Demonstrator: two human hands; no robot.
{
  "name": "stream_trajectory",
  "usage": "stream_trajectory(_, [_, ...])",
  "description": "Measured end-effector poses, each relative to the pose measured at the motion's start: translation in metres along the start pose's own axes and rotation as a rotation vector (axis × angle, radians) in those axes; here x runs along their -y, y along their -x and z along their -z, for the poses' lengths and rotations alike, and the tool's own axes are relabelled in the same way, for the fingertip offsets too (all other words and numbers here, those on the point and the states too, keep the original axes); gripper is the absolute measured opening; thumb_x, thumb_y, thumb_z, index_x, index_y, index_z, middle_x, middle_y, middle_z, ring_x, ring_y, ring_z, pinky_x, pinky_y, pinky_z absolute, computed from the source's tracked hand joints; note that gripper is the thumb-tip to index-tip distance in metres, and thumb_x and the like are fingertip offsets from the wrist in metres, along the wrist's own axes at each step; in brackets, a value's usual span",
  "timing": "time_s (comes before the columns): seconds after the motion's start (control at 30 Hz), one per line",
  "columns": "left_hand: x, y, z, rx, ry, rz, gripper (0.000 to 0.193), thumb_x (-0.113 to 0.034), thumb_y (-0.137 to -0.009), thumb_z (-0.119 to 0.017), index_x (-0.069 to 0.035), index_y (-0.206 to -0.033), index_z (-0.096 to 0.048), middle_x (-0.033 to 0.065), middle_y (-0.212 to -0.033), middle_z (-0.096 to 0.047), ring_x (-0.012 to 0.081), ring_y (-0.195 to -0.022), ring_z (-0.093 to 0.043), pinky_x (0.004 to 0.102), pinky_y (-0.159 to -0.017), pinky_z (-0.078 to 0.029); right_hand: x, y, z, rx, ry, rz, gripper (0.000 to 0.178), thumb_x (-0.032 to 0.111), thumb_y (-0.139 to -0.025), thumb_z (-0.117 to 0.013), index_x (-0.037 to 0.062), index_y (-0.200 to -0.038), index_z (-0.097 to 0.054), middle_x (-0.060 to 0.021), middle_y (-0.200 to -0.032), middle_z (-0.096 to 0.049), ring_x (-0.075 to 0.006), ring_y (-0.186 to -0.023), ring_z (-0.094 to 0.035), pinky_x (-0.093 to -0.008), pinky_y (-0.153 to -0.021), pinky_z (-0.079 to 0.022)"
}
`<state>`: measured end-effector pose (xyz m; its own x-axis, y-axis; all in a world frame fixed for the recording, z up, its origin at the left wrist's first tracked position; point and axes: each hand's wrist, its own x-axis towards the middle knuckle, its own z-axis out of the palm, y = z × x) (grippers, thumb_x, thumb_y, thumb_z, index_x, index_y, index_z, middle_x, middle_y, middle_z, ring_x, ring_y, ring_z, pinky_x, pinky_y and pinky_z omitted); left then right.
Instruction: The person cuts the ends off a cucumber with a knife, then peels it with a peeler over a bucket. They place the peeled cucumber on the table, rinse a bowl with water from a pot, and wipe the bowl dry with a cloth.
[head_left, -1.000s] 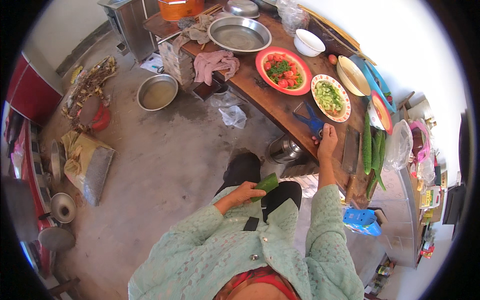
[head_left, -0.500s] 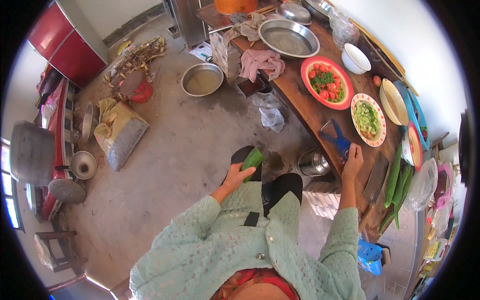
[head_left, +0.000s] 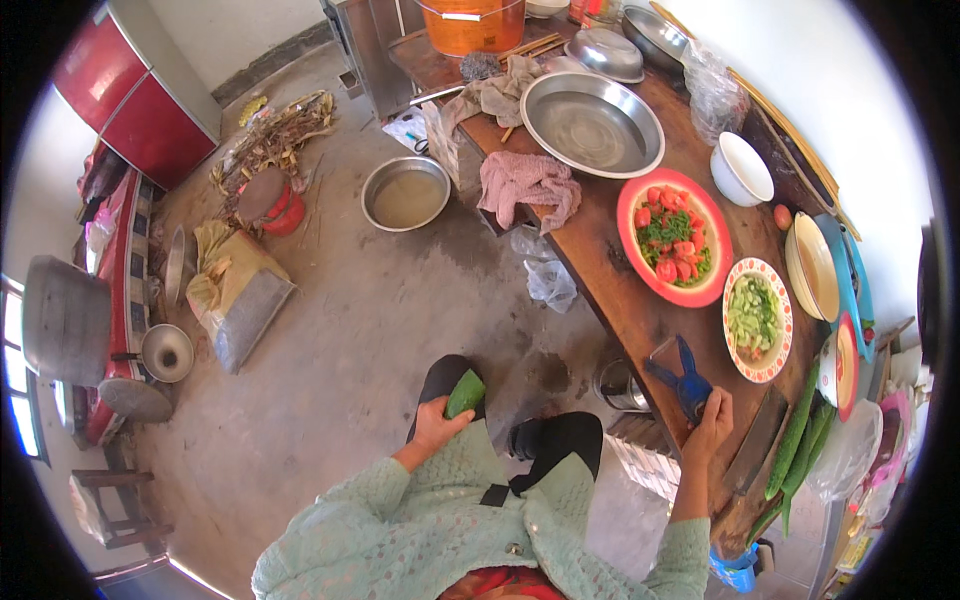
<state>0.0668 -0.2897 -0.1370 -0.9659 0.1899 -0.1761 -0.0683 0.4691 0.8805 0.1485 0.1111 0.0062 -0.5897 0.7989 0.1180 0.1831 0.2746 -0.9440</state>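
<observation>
My left hand point(head_left: 438, 428) is closed around a green cucumber piece point(head_left: 465, 394), held above my knee and away from the table. On the right, my right hand point(head_left: 708, 428) grips the handle of a blue Y-shaped peeler point(head_left: 686, 382) at the wooden table's point(head_left: 610, 275) edge. Beyond the peeler are an orange-patterned bowl of chopped cucumber point(head_left: 755, 315) and a red-rimmed plate point(head_left: 719, 222) of cut tomatoes and green herbs. A cleaver point(head_left: 752, 440) lies beside my right hand, and whole cucumbers point(head_left: 796, 448) lie right of it.
A large metal basin point(head_left: 592, 125) of water and a pink cloth point(head_left: 525, 182) sit farther along the table. On the floor are another basin point(head_left: 405, 195), a plastic bag point(head_left: 551, 283), a sack point(head_left: 240, 290) and a red pot point(head_left: 270, 205). A metal container point(head_left: 622, 385) stands under the table edge.
The view has shifted, so the table and its dishes appear lower. My left hand with the cucumber piece appears lower and farther left. My right hand still holds the peeler.
</observation>
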Motion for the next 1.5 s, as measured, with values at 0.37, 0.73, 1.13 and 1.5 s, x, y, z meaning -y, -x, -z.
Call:
stream_trajectory(0.37, [-0.027, -0.021, -0.007, 0.113, -0.33, -0.162, 0.041, -0.037, -0.061, -0.074, -0.002, -0.062, -0.053, 0.0137, -0.062, -0.052, 0.0318, -0.055, -0.054, 0.0401, -0.05, -0.043, -0.015, 0.01, 0.021, 0.037, 0.156, -0.094, 0.028, 0.032, -0.093, -0.044, 0.0047, -0.094, -0.05, -0.0014, -0.09, -0.047, -0.0114, -0.079, -0.047, -0.0198, -0.053, -0.041])
stream_trajectory(0.73, [-0.051, -0.009, -0.019, 0.173, -0.494, -0.014, 0.049, -0.052, -0.061, -0.069, -0.005, -0.063, -0.057, 0.0131, -0.064, -0.057, 0.0306, -0.059, -0.059, 0.0411, -0.053, -0.047, 0.047, -0.001, 0.005, 0.158, 0.304, -0.194, 0.032, 0.031, -0.093, -0.046, 0.0012, -0.1, -0.056, -0.0153, -0.088, -0.057, -0.0253, -0.076, -0.052, -0.0355, -0.07, -0.043])
stream_trajectory(1.13, [-0.077, -0.027, -0.002, 0.332, -0.537, 0.438, 0.067, -0.068, -0.065, -0.054, -0.003, -0.078, -0.066, 0.0219, -0.078, -0.063, 0.0364, -0.077, -0.062, 0.0444, -0.069, -0.048, 0.03, -0.011, 0.011, 0.241, 0.283, -0.308, 0.038, 0.033, -0.093, -0.043, -0.0004, -0.103, -0.057, -0.0207, -0.095, -0.06, -0.0348, -0.084, -0.055, -0.0384, -0.075, -0.045])
stream_trajectory(1.5, [-0.134, -0.034, 0.043, 0.256, 0.021, 0.657, 0.057, -0.055, -0.068, -0.065, 0.001, -0.077, -0.066, 0.0077, -0.068, -0.06, 0.0182, -0.064, -0.057, 0.0341, -0.06, -0.044, 0.095, -0.015, 0.009, 0.509, 0.261, -0.424, 0.036, 0.031, -0.091, -0.046, -0.0001, -0.11, -0.05, -0.0168, -0.094, -0.055, -0.027, -0.08, -0.052, -0.0365, -0.076, -0.043])
